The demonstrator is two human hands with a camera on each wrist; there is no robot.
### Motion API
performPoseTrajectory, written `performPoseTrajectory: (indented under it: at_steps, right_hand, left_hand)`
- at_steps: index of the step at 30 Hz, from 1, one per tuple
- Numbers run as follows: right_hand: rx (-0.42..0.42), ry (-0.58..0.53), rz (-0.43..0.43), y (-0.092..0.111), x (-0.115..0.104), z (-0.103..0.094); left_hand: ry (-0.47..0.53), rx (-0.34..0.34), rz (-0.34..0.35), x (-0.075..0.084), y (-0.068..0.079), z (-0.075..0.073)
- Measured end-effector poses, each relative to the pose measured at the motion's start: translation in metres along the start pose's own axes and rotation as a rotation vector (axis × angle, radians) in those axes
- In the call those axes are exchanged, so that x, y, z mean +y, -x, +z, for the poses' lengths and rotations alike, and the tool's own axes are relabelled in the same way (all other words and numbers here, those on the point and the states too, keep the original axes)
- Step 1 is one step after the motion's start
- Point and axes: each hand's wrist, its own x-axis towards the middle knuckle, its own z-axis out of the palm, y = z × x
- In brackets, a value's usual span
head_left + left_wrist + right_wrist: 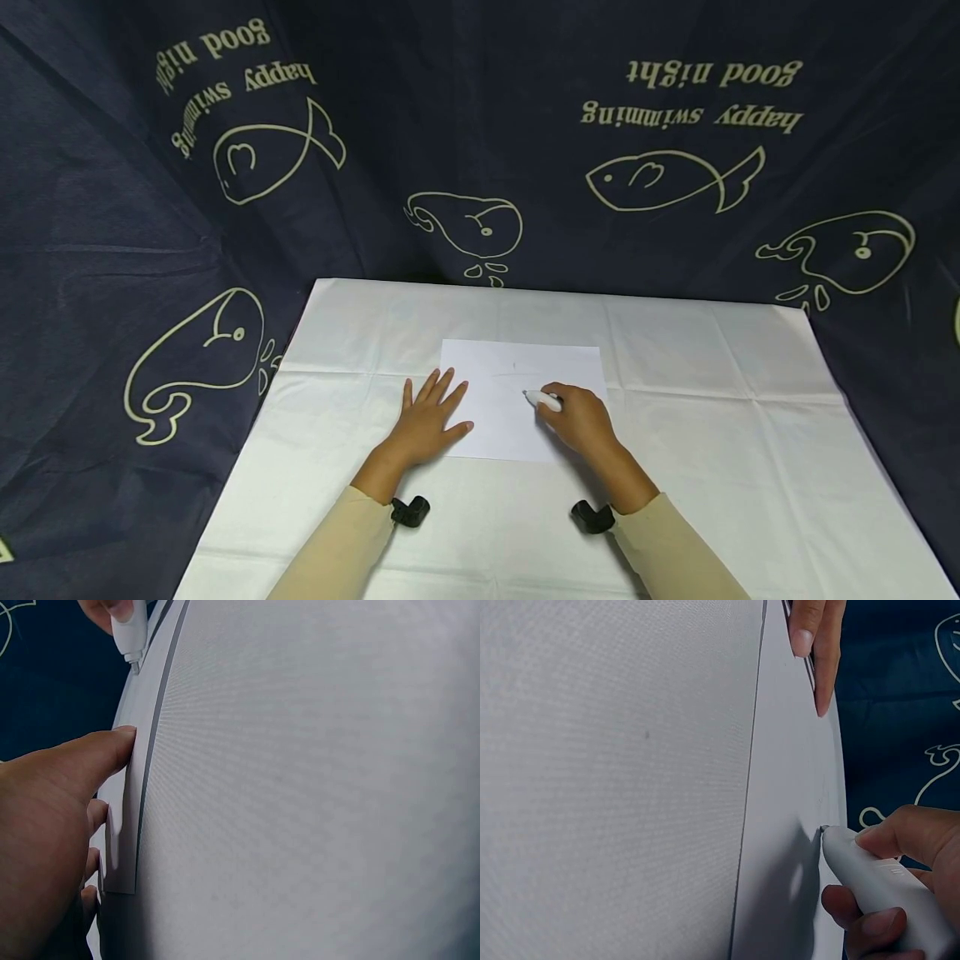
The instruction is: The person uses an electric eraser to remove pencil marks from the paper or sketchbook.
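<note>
A sheet of white paper [498,425] lies on the white-covered table, with a faint line and a short tick on its upper part. My left hand [422,429] rests on the sheet's left side, fingers spread and straight. In my right hand [587,423] is a thick white pen [543,400], gripped between thumb and fingers. The right wrist view shows its narrow metal tip right at the paper's surface, the pen [889,881] slanting back into the palm. The same pen [131,634] appears beyond my left thumb in the left wrist view.
A creased white cloth [750,467] covers the table. Dark blue fabric [480,108] printed with fish, whales and upside-down lettering hangs behind it and along the sides. Each sleeve end carries a black wrist mount [592,517].
</note>
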Motion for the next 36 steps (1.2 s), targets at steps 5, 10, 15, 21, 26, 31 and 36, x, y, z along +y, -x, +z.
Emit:
performPoseTrajectory:
  at_steps: [5, 10, 15, 21, 26, 31, 36]
  right_hand:
    - [-0.009, 0.015, -0.002, -0.0004, -0.0010, -0.0003]
    - [-0.009, 0.016, 0.000, -0.0009, -0.0014, -0.0007]
    - [-0.004, 0.014, -0.007, -0.0011, -0.0015, -0.0013]
    - [-0.001, 0.018, -0.008, -0.0016, -0.0006, -0.0016]
    - [0.007, 0.016, -0.013, -0.0028, 0.0002, -0.0023]
    - [0.013, 0.016, -0.014, -0.0040, 0.0006, -0.0029]
    - [-0.001, 0.012, -0.007, -0.0035, 0.0003, -0.0028]
  left_hand:
    - [-0.005, -0.002, -0.001, 0.0003, 0.0000, -0.0004]
    - [-0.001, -0.002, -0.001, 0.0002, -0.0003, -0.0002]
    - [-0.005, -0.002, 0.000, -0.0012, -0.0010, 0.0018]
    - [-0.013, 0.002, 0.002, -0.0026, -0.0020, 0.0030]
    - [-0.019, -0.007, -0.001, -0.0026, -0.0022, 0.0029]
    - [-0.027, -0.013, -0.006, -0.0027, -0.0021, 0.0032]
    - [-0.022, -0.015, -0.007, -0.0027, -0.0020, 0.0032]
